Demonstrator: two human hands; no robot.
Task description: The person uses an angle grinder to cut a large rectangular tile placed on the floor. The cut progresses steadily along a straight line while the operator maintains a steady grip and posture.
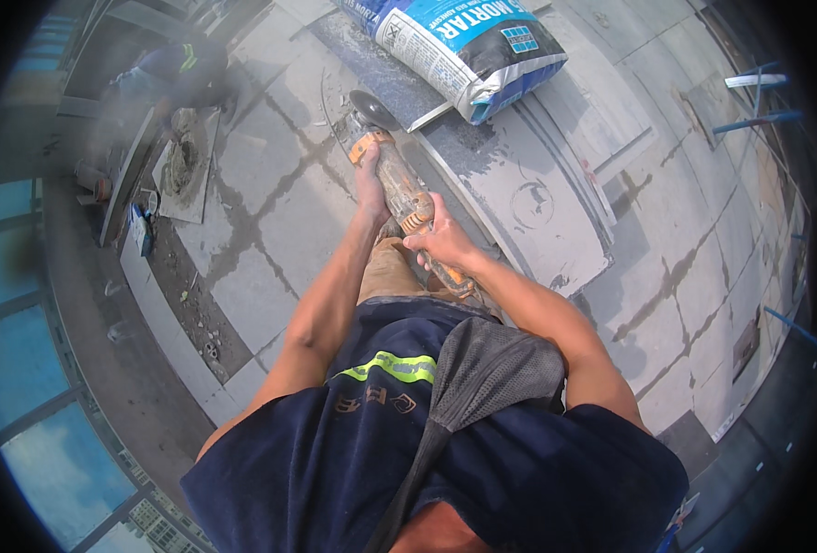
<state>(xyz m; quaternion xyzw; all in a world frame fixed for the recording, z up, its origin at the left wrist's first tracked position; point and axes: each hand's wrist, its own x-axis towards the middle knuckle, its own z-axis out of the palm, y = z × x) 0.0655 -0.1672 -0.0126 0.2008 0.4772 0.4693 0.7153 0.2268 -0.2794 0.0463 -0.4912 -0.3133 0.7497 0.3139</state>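
Note:
Both my hands grip a dusty orange and grey angle grinder (397, 181). My left hand (370, 182) is closed around its front end, just behind the round dark disc (373, 110). Farther back, my right hand (444, 234) wraps the rear body near the orange handle. The disc is beside the edge of a long dark stone slab (385, 72); whether it touches anything I cannot tell. A blue and white mortar bag (482, 57) lies beyond, on top of the slabs.
Large pale slabs (542, 207) lie stacked to the right. At the far left a person (173, 78) bends near a board with wet mortar (183, 166). A small blue and white packet (140, 229) lies beside a debris-filled gap (207, 313). Blue rods (757, 122) stick out at the right.

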